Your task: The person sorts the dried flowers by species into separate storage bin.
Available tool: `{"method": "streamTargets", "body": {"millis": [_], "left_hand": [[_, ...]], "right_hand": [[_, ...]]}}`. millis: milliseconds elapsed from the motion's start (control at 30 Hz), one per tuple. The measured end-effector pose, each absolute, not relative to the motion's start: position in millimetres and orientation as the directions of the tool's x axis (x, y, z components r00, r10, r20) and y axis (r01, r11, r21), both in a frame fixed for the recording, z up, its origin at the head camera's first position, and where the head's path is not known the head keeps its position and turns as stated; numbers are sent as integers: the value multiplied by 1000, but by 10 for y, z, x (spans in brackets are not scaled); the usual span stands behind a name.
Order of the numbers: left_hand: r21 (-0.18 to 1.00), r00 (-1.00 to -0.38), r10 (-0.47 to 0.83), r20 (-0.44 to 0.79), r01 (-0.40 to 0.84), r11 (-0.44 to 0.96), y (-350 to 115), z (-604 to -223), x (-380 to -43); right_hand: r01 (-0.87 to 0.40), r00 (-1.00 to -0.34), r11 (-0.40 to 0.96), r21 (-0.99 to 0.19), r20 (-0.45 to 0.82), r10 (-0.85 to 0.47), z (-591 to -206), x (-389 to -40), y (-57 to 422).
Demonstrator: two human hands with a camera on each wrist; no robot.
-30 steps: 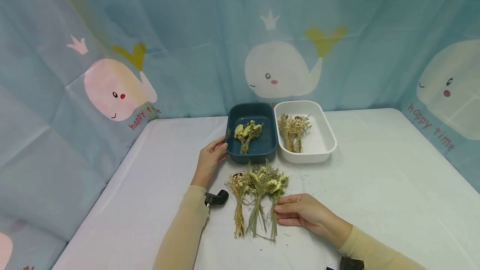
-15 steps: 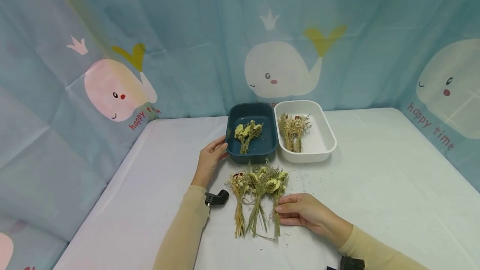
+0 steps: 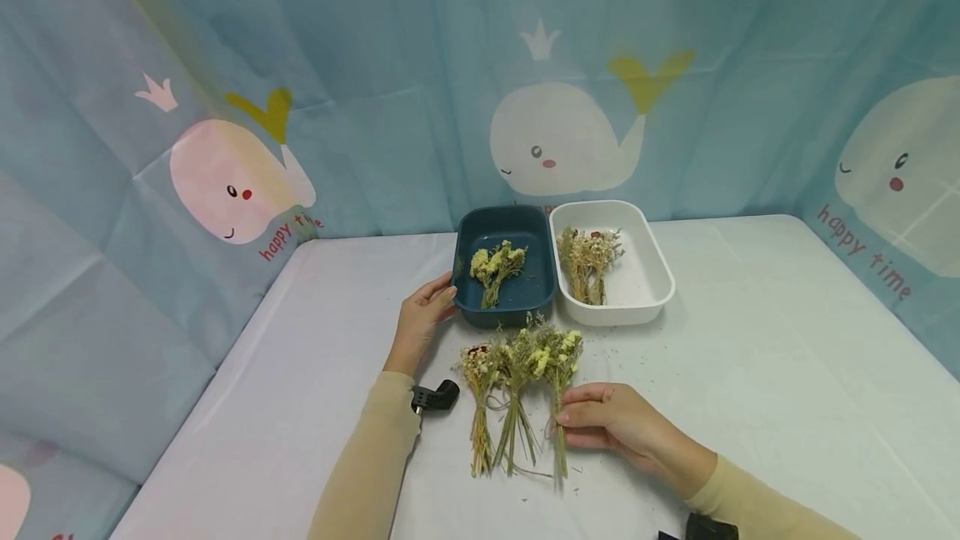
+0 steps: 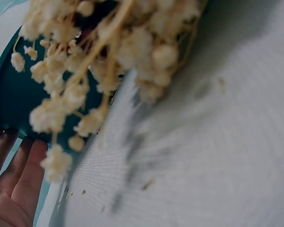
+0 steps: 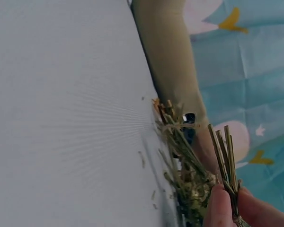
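My right hand (image 3: 626, 423) pinches the stems of a small dried-flower bunch (image 3: 564, 350) with pale yellow heads. Its cut stem ends (image 5: 222, 149) stick up past the fingertips in the right wrist view. Left of it on the table lie a yellow-green dried bunch (image 3: 513, 407) and a straw-coloured one (image 3: 478, 415) with cream and dark red heads. My left hand (image 3: 422, 319) touches the left side of a dark blue tray (image 3: 504, 317), fingers nearly straight against its wall. Inside that tray lies a yellow dried bunch (image 3: 497, 265). Cream blossoms (image 4: 57, 118) partly cover the tray in the left wrist view.
A white tray (image 3: 648, 277) stands right beside the blue one and holds beige dried bunches (image 3: 588, 261). Small plant crumbs are scattered on the white tablecloth (image 3: 750, 340). A blue curtain (image 3: 390, 148) with whale prints hangs behind and along the sides.
My right hand has shifted slightly rightward with the pinched bunch, whose heads sit a little higher in the head view. My left hand stays at the blue tray.
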State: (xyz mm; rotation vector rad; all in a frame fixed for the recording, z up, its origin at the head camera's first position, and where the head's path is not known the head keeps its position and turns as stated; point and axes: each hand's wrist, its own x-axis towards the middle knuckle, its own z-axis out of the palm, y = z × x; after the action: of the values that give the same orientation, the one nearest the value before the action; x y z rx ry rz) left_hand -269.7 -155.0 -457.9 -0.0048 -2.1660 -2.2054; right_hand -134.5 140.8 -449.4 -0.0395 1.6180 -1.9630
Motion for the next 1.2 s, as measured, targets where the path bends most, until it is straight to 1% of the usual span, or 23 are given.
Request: {"method": "streamTargets", "body": {"millis": [300, 567, 833, 967, 1200], "left_hand": [[999, -999, -14, 47, 47, -6, -1564, -4591, -2704], [999, -999, -16, 42, 42, -2, -1567, -4588, -2712], [999, -999, -19, 43, 43, 2, -1567, -4579, -2709], [999, -999, -18, 40, 40, -2, -1568, -4582, -2710], [999, -999, -24, 37, 37, -10, -1562, -4598, -2712]], "right_hand": [[375, -838, -64, -925, -308, -450, -4366, -1339, 1462], [331, -868, -29, -943, -292, -402, -4273, -1354, 1507], [331, -875, -21, -943, -299, -382, -4292, -1430, 1569], [331, -882, -37, -943, -295, -368, -4271, -1467, 1614], [314, -883, -32, -949, -279, -378, -4205, -1474, 1666]]}}
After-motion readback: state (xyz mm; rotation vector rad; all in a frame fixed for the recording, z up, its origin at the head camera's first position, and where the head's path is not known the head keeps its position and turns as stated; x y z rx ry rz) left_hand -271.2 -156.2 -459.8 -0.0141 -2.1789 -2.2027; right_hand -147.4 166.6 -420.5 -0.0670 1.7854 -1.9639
